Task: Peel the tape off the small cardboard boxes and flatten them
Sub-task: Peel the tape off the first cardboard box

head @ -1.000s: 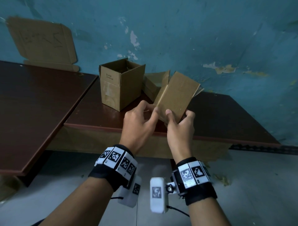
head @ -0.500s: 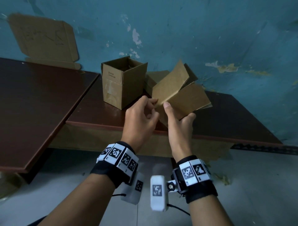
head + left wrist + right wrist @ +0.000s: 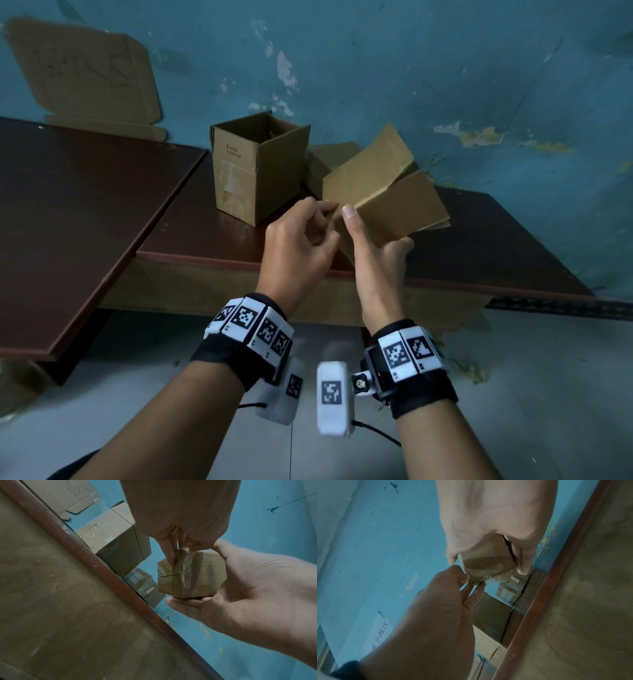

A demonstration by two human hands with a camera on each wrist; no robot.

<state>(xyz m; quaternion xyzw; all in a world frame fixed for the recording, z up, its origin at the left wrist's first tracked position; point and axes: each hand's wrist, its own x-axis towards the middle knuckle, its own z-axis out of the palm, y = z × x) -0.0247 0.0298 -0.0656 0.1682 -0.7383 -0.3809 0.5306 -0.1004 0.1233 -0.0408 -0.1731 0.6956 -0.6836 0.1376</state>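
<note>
Nearest, both wrists carry black bands with white marker tiles. Above them the right hand (image 3: 378, 253) cradles a small cardboard box (image 3: 387, 198) off the desk (image 3: 205, 240), thumb up along its near face, fingers curled under and mostly hidden in the head view. The left hand (image 3: 301, 240) pinches at the box's near corner, where clear tape (image 3: 186, 574) runs across the closed bottom; whether it grips the tape end itself is hard to make out. The box's top flaps stand open. Behind, an open, upright box (image 3: 255, 168) sits on the desk, tape on its side. A further box (image 3: 325, 164) is largely hidden. A flattened carton (image 3: 85, 75) leans on the blue wall (image 3: 445, 68).
</note>
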